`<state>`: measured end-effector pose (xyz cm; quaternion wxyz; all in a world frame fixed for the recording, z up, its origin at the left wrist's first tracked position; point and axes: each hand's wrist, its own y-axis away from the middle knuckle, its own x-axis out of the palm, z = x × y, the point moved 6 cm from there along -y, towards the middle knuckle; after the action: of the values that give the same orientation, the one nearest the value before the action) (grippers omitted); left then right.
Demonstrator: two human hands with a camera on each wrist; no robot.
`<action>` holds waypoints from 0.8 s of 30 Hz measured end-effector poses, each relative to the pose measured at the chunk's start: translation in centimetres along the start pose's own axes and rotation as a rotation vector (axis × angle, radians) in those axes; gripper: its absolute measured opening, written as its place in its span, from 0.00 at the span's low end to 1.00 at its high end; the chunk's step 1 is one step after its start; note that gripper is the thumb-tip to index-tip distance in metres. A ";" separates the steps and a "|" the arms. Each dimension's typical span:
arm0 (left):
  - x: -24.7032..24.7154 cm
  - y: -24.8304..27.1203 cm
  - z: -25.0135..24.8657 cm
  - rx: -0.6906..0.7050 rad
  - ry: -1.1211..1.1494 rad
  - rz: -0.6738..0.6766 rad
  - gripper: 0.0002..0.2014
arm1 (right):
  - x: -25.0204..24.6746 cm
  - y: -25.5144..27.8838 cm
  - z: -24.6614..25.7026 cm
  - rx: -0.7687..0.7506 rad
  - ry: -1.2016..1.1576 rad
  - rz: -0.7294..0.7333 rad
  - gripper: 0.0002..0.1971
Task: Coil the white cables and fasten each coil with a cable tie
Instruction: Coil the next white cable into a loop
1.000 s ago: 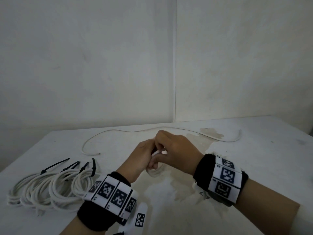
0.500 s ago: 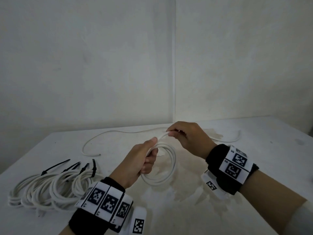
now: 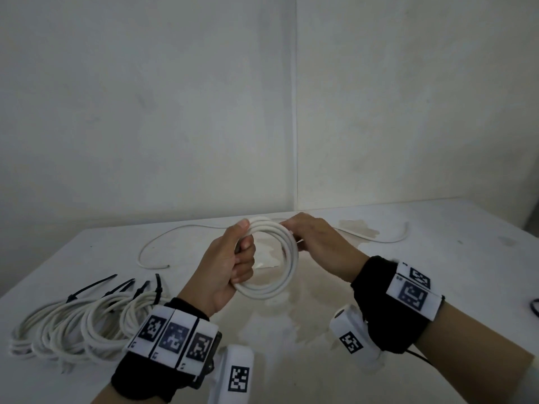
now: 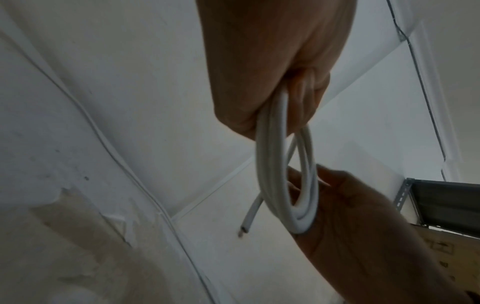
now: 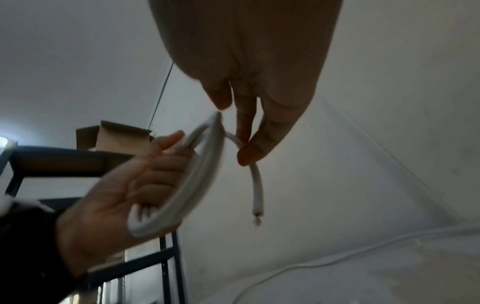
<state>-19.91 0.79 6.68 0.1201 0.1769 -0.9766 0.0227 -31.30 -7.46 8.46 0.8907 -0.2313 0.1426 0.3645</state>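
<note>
Head view: both hands up over the white table (image 3: 437,287), a white cable coil (image 3: 280,275) of several loops held between them, clear of the surface. Left hand (image 3: 227,266) wraps its fingers round the coil's left side, thumb on top. Right hand (image 3: 318,243) grips the coil's upper right edge, fingers curled over it. A loose white cable (image 3: 180,231) lies stretched along the far side of the table behind the hands. Finished coils (image 3: 73,325) sit bunched at the near left, black cable ties (image 3: 93,287) sticking up from them. Black wristbands with printed markers on both wrists. Left wrist view: left hand (image 4: 270,72) closed round the top of the coil (image 4: 270,174), loops hanging down; right hand (image 4: 350,216) holds the lower end, and the cable's cut end (image 4: 249,218) pokes out to the left. Right wrist view: right hand (image 5: 259,82) pinches the cable tail (image 5: 255,185) between thumb and fingertips, cut end dangling below; left hand (image 5: 130,195) fist-grips the coil (image 5: 197,174), somewhat blurred. Dark metal shelving (image 5: 64,162) with a cardboard box (image 5: 116,135) on it behind.
</note>
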 end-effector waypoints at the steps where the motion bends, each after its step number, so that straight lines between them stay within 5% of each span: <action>1: -0.1 -0.1 0.0 0.006 0.007 -0.009 0.20 | 0.2 0.2 0.0 0.051 -0.099 0.023 0.20; 5: -0.5 -0.3 0.2 0.020 0.025 -0.033 0.21 | 0.9 0.7 -0.2 0.043 -0.193 0.011 0.04; 13: -0.2 -0.3 0.2 0.058 -0.032 -0.041 0.21 | 1.8 0.9 -1.9 0.183 -0.594 -0.041 0.05; 24: -0.4 0.2 0.7 0.079 -0.045 -0.058 0.21 | 3.2 1.7 -1.7 0.250 -0.773 0.061 0.07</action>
<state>-19.73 1.05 5.89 0.0914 0.2102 -0.9719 0.0540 -30.41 -5.39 5.18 0.8887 0.0373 -0.1525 0.4308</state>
